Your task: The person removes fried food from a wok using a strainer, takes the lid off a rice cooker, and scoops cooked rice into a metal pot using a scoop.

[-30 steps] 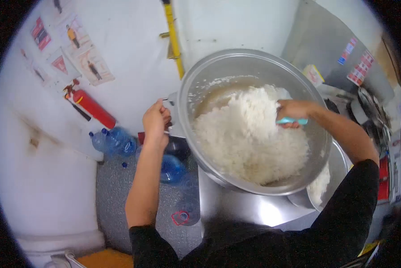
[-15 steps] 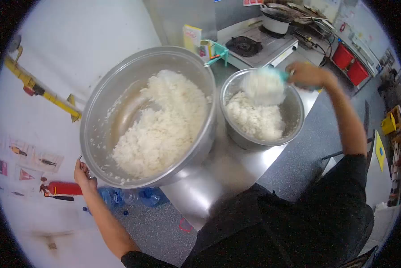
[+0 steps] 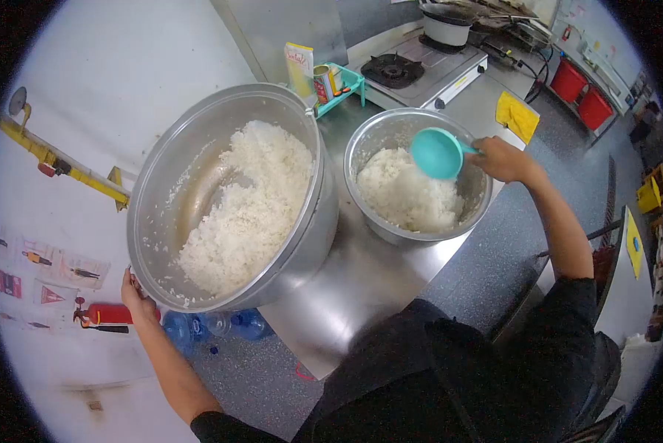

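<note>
My left hand [image 3: 139, 297] grips the near left side of a large metal pot [image 3: 148, 173], which is tilted toward me. Cooked white rice [image 3: 261, 199] lies heaped along its right side, with bare bottom showing at the left. My right hand [image 3: 503, 159] is closed round the handle of a turquoise scoop [image 3: 436, 153]. The scoop hangs over a smaller metal pot [image 3: 481, 203], its round bowl showing no rice. Beneath it sits a mound of rice [image 3: 409, 193] in the smaller pot. Part of my left hand's fingers is hidden behind the big pot's rim.
Both pots stand on a steel table [image 3: 361, 277]. Behind them are a turquoise rack [image 3: 352, 83] with cans and a packet, and a gas stove [image 3: 427, 70]. A yellow cloth [image 3: 517, 117] lies at the table's right edge. Blue bottles [image 3: 191, 328] stand on the floor.
The scoop was full of rice over the smaller pot; now it is tipped over and the rice has dropped onto the mound. My left hand still holds the big pot.
</note>
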`<action>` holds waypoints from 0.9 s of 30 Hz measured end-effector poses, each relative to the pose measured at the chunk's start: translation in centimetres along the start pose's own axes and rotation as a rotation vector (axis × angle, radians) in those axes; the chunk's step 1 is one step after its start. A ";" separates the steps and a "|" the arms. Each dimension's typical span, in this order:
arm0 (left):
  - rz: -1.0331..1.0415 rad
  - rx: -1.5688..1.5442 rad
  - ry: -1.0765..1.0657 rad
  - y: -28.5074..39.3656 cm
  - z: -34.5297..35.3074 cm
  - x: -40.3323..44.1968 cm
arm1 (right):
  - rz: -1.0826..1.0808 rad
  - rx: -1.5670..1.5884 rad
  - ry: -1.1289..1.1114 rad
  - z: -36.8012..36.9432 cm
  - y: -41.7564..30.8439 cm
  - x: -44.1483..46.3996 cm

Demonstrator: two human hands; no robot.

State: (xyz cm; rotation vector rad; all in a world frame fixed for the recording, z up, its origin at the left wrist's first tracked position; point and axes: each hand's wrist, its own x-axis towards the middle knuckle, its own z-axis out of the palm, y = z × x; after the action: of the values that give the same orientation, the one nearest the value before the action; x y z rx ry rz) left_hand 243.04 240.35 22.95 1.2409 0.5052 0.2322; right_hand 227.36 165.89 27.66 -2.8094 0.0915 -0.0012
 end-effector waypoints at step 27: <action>0.145 -0.188 -0.008 -0.1 1.8 -2.7 | -0.572 -0.855 -0.062 13.1 -38.1 26.7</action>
State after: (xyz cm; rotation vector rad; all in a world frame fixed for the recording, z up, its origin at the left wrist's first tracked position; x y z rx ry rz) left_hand 241.60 237.59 23.91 1.0946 0.3781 0.3887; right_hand 256.60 204.45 27.39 -3.5442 -0.9354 -0.0116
